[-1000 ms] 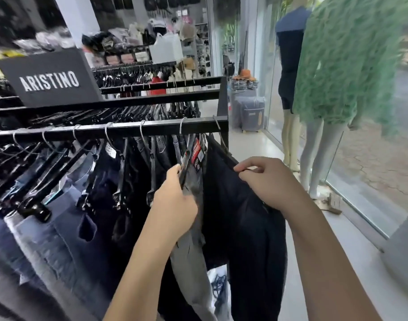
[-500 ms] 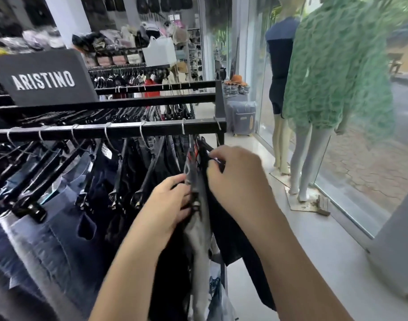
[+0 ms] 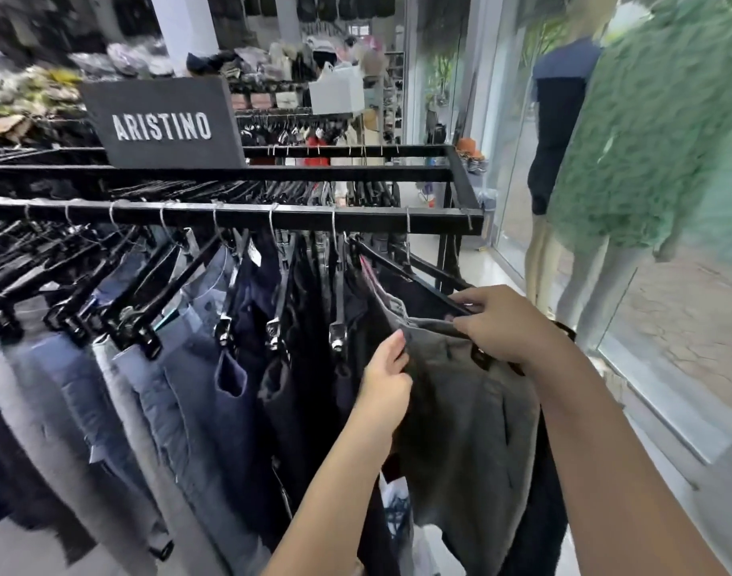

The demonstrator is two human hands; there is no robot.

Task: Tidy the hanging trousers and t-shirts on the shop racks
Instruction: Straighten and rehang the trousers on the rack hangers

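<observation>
Since half a second ago both hands have spread apart, and the grey trousers (image 3: 468, 417) have swung from edge-on to nearly flat toward us. Left hand (image 3: 387, 370) pinches the waistband's left corner, thumb on top, fingers curled under. Right hand (image 3: 503, 326) is clenched on the near end of the hanger (image 3: 410, 278), waistband edge caught under the thumb. Grey trousers hang between the two sets of fingers, waistband long axis running from left fingers to right fingers, legs dropping below both wrists. Hanger bar slants up and away from the right fingers to the rail (image 3: 298, 217). Dark trousers (image 3: 310, 326) sit just left of the left fingers. We judge the next move as swinging the right end back in line with its neighbours; right hand steers, left steadies.
</observation>
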